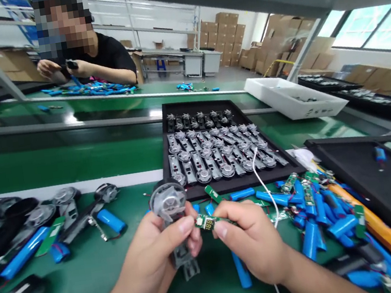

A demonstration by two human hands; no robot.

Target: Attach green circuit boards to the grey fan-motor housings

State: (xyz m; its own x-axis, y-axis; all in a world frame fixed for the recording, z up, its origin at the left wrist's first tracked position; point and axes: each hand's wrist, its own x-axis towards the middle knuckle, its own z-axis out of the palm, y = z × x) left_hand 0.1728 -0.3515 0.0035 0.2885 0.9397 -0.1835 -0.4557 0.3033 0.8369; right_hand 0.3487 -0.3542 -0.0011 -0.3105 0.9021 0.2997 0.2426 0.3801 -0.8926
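My left hand is closed around a grey plastic fan housing, its round end up and its narrow end pointing down. Between the thumb and fingers of my right hand is a small green circuit board with a digit display. The board's left end meets my left fingertips, close beside the housing. Below my right hand a blue battery cell shows; whether it is joined to the board I cannot tell. A white cable runs behind and under my right hand.
Ahead lies a black foam tray with rows of grey housings. Blue cells and an orange tool crowd the right. Black housings lie left. A white bin stands far right. Across the bench, a person handles parts.
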